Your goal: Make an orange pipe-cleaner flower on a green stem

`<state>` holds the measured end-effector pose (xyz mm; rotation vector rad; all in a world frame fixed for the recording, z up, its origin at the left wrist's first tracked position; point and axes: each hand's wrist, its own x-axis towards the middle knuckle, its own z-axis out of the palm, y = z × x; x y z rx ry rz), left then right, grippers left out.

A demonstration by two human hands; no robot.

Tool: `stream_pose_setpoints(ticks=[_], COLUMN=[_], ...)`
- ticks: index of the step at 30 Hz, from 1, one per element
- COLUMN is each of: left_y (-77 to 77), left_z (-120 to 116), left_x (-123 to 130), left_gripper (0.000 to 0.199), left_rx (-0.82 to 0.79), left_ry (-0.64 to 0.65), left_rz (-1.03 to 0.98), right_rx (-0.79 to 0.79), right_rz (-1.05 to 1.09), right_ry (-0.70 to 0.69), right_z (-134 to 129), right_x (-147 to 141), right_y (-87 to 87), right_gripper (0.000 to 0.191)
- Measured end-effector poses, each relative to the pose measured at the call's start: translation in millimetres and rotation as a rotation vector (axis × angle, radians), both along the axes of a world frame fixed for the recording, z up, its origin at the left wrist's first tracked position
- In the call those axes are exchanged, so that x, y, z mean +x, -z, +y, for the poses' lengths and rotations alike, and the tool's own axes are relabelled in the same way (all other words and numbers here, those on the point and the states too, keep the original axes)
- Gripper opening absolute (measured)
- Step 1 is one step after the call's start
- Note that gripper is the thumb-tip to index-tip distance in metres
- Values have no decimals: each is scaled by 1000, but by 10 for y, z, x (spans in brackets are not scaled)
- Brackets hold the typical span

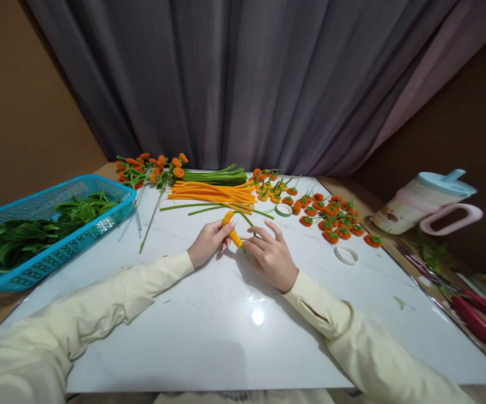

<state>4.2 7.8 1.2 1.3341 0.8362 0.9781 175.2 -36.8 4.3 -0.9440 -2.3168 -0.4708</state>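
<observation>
Near the middle of the white table, my left hand [209, 241] pinches a coiled yellow-orange piece [232, 229] between thumb and fingers. A bit of green shows at the lower end of the coil. My right hand [271, 253] is just to its right, with thumb and index finger at the coil's lower end and the other fingers partly raised. What its fingertips grip is too small to make out. Straight behind the hands lie orange fuzzy stems [213, 192] and a bundle of green stems [213, 177]. A few single green stems [205, 210] lie in front of these.
A blue basket [66, 238] of green leaves stands left. Orange flowers [161, 163] lie back left, small orange pieces [331, 213] back right. Tape rolls [284, 210] [346, 255] rest nearby. A lidded cup [415, 205] and red-handled pliers [474, 320] are at right.
</observation>
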Motion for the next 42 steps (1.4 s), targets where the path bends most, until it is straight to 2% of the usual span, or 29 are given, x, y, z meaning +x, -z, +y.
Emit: stream_pose_setpoints(ticks=[11, 22, 33, 39, 42], left_y=[60, 30, -28, -11, -15], left_z=[-47, -8, -87, -81, -66], left_x=[48, 17, 49, 33, 28], left_gripper=[40, 38, 36, 37, 39], left_rx=[-103, -108, -328, -370, -346], left_ry=[15, 74, 159, 210, 197], left_rz=[-104, -199, -354, -327, -285], right_rx=[-17, -96, -85, -79, -81], right_rz=[127, 135, 178, 188, 200], right_ry=[71, 8, 13, 13, 12], right_z=[-34, 19, 3, -3, 13], right_x=[-114, -43, -111, -132, -119], right_y=[106, 67, 122, 127, 131], right_gripper=[19, 23, 22, 21, 22])
